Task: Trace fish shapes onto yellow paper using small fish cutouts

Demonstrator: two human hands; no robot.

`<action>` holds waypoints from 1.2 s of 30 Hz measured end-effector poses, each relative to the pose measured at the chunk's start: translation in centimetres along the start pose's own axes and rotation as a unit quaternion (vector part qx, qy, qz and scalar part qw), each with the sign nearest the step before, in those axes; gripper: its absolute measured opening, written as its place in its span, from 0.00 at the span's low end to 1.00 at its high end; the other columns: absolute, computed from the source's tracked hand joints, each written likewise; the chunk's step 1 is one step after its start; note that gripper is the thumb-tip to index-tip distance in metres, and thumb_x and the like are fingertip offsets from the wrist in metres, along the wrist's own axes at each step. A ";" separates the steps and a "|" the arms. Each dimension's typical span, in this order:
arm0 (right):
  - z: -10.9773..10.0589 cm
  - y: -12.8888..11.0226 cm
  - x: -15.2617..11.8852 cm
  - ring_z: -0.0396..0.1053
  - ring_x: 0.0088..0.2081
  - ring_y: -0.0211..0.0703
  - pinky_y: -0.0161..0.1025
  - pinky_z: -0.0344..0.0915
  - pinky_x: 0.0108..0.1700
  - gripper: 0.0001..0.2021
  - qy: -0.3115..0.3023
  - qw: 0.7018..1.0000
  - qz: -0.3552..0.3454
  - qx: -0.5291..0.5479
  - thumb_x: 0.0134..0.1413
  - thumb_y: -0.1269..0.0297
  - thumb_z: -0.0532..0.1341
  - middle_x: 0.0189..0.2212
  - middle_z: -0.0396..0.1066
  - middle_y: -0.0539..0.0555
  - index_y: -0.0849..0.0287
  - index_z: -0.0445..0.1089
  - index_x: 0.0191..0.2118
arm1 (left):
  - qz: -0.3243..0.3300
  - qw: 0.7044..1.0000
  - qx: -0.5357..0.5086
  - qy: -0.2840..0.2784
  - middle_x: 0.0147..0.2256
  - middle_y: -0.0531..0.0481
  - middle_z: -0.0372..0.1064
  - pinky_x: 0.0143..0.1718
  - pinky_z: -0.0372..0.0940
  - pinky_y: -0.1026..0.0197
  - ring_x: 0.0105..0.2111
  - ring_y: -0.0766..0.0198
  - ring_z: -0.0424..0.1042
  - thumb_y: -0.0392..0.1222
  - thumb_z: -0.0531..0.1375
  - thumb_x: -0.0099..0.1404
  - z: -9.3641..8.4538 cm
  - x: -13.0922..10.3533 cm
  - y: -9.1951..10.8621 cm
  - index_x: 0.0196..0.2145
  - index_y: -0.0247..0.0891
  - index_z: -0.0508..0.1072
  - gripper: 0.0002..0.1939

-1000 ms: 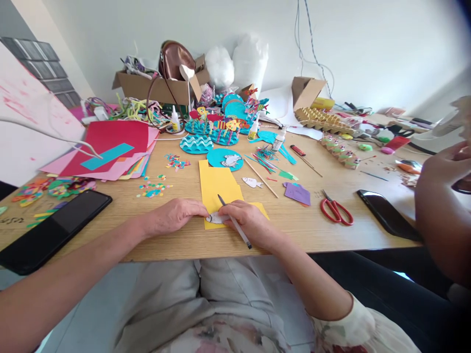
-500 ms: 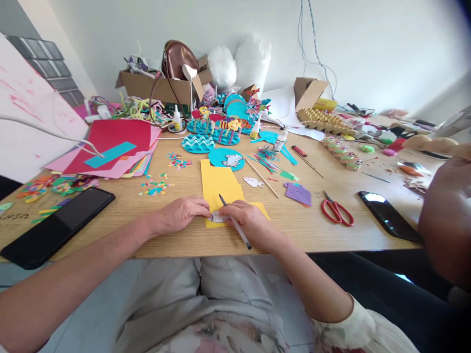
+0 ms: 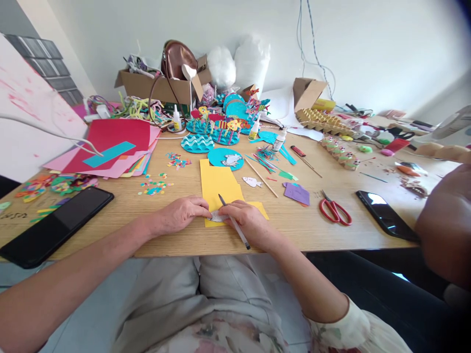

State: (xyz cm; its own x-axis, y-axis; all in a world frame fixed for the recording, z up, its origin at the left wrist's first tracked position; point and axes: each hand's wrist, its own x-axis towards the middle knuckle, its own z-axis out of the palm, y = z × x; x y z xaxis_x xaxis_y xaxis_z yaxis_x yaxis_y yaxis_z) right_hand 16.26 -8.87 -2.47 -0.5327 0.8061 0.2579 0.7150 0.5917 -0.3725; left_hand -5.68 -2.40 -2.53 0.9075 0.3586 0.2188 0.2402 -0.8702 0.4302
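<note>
A small white paper fish cutout (image 3: 217, 216) lies on the yellow paper (image 3: 220, 185) near the table's front edge. My left hand (image 3: 183, 214) has its fingers closed together at the left end of this cutout. My right hand (image 3: 248, 219) grips a pen (image 3: 241, 233), its dark tip pointing up and away from the paper, while the fingertips touch the cutout's right end and partly cover it. Another white paper fish (image 3: 252, 182) rests just beyond my right hand. A blue paper disc (image 3: 217, 157) with a white paper piece on it sits behind the yellow sheet.
Red-handled scissors (image 3: 335, 211) and purple paper scraps (image 3: 296, 193) lie to the right. A wooden stick (image 3: 262, 175) lies farther back. Phones flank both sides, one black phone (image 3: 59, 223) at left. Coloured sheets (image 3: 117, 135) are stacked at back left. Another person's arm (image 3: 447, 220) is at far right.
Both hands keep the same hold on the fish cutout and pen. The view has shifted very slightly, and the other person's arm appears a little lower and farther left.
</note>
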 end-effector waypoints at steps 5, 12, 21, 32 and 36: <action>0.1 0.1 0.1 0.67 0.38 0.42 0.35 0.62 0.39 0.12 -0.002 1.000 -0.002 -0.003 0.53 0.76 0.54 0.34 0.72 0.56 0.61 0.69 0.41 | -0.007 1.000 0.004 -0.003 0.38 0.48 0.68 0.42 0.59 0.66 0.39 0.65 0.67 0.26 0.45 0.63 0.1 0.2 0.0 0.41 0.37 0.74 0.20; 0.3 0.3 -0.1 0.67 0.37 0.42 0.35 0.62 0.39 0.11 0.014 1.000 -0.010 0.004 0.54 0.75 0.54 0.34 0.72 0.56 0.60 0.69 0.41 | -0.018 1.000 -0.008 -0.001 0.39 0.47 0.68 0.43 0.59 0.66 0.40 0.64 0.67 0.28 0.45 0.64 0.0 0.1 0.1 0.41 0.36 0.73 0.19; 0.2 0.2 -0.1 0.67 0.37 0.43 0.36 0.62 0.38 0.11 0.009 1.000 -0.008 -0.001 0.54 0.73 0.54 0.34 0.72 0.57 0.61 0.70 0.41 | -0.009 1.000 -0.003 0.010 0.38 0.48 0.68 0.43 0.59 0.66 0.39 0.65 0.67 0.26 0.45 0.62 0.4 0.0 -0.2 0.41 0.36 0.73 0.19; 0.1 -0.1 -0.2 0.66 0.37 0.42 0.36 0.62 0.38 0.10 0.017 1.000 -0.002 0.007 0.55 0.73 0.54 0.34 0.72 0.57 0.60 0.70 0.41 | 0.033 0.999 0.026 0.012 0.40 0.46 0.67 0.44 0.58 0.63 0.41 0.63 0.65 0.28 0.44 0.65 0.5 0.9 0.0 0.36 0.35 0.72 0.17; 0.5 0.1 -0.2 0.67 0.36 0.43 0.37 0.63 0.38 0.10 0.022 1.000 -0.004 0.007 0.54 0.74 0.55 0.33 0.72 0.57 0.62 0.70 0.40 | 0.045 0.999 0.019 -0.001 0.41 0.45 0.68 0.45 0.59 0.63 0.42 0.63 0.66 0.28 0.44 0.65 0.5 1.3 0.5 0.35 0.34 0.71 0.16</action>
State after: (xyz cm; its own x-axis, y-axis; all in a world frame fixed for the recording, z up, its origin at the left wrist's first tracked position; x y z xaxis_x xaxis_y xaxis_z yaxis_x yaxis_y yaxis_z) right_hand 16.23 -9.03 -2.97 -0.5186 0.8009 0.2993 0.7036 0.5987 -0.3829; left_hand -4.20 -2.48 -2.44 0.9267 0.2784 0.2524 0.1713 -0.9108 0.3756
